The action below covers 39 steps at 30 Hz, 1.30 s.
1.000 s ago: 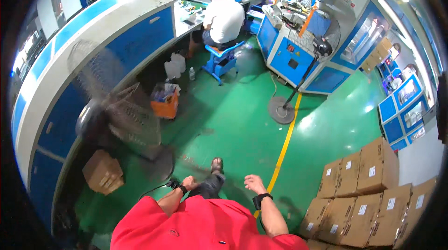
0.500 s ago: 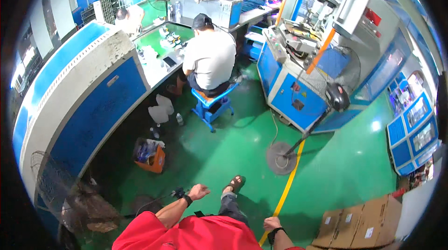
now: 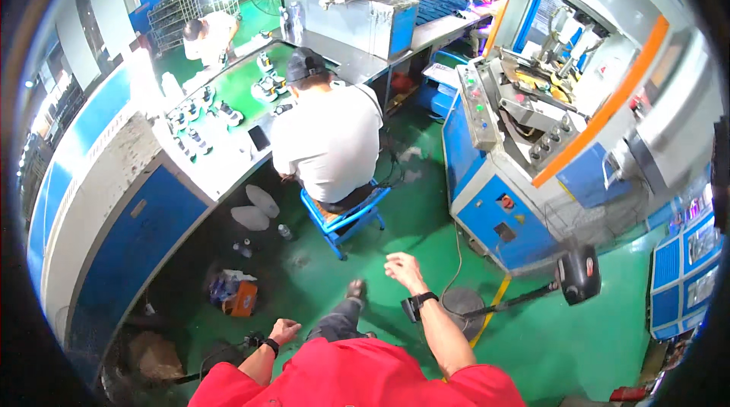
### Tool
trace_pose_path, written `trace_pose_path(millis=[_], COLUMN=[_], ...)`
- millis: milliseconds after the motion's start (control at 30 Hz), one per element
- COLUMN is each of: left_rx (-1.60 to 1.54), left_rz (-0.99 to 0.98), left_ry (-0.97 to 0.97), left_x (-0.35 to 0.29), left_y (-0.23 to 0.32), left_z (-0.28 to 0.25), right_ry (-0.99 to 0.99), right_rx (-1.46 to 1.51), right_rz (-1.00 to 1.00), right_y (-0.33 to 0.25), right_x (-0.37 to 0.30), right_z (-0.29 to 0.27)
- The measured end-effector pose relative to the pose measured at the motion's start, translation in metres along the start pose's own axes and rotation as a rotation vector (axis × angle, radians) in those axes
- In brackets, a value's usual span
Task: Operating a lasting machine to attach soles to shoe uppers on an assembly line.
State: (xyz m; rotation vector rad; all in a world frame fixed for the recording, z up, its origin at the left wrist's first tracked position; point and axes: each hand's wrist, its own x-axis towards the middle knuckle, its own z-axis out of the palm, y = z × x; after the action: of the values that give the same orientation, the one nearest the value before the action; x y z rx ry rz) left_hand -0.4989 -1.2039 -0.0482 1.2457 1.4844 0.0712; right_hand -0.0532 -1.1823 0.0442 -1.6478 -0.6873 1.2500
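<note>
I am walking over a green floor in a red shirt, one sandalled foot (image 3: 356,290) out in front. Low at my left side, my left hand (image 3: 285,330) has its fingers loosely curled, and nothing shows in it. My right hand (image 3: 404,270) is raised before me, fingers loosely bent and apart, holding nothing. Each wrist wears a black band; the right one carries a dark boxy device (image 3: 418,305). Neither hand touches anything. Ahead, a person in a white shirt (image 3: 331,141) and dark cap sits on a blue-framed stool (image 3: 334,236) at a workbench (image 3: 228,160).
Shoe-like pieces (image 3: 228,114) and a phone (image 3: 259,138) lie on the bench. A blue and grey machine (image 3: 498,217) stands right, with a pedestal fan (image 3: 579,274) before it. An orange box (image 3: 240,299) and white bags (image 3: 255,209) sit on the floor left. Another person (image 3: 209,36) bends farther back.
I have moved forward, so the seated person, bench and machine look nearer. My right hand has risen from my side to in front of me; my left has dropped back.
</note>
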Motion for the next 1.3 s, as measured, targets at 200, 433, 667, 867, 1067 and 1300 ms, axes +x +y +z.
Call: trace_pose_path(millis=[200,433,667,867,1067,1300], left_rx=[-0.081,0.249,-0.072,-0.186,-0.164,-0.082], left_rz=[0.152,0.616,0.664,0.774,0.836,0.966], left_ry=[-0.016,-0.387,-0.456,-0.292,0.053,0.274], left_x=[0.144,0.281,0.364,0.439,0.494,0.570], left_y=[0.148,0.448,0.662,0.807,0.944,1.093], left_z=[0.030,0.066,0.135,0.134,0.070,-0.019], right_ry=[0.090,0.494,0.743,0.748,0.716,0.678], right_rx=[0.120,0.237,0.386,0.368,0.337,0.305], right_rz=[-0.172,-0.334,-0.385,-0.457,-0.441,-0.442], right_y=[-0.110,-0.238,-0.296,-0.332,-0.387,-0.441], right_x=[0.129,0.206,0.278,0.371,0.454,0.541], right_z=[-0.044,-0.190,-0.293,-0.363,-0.417,-0.437])
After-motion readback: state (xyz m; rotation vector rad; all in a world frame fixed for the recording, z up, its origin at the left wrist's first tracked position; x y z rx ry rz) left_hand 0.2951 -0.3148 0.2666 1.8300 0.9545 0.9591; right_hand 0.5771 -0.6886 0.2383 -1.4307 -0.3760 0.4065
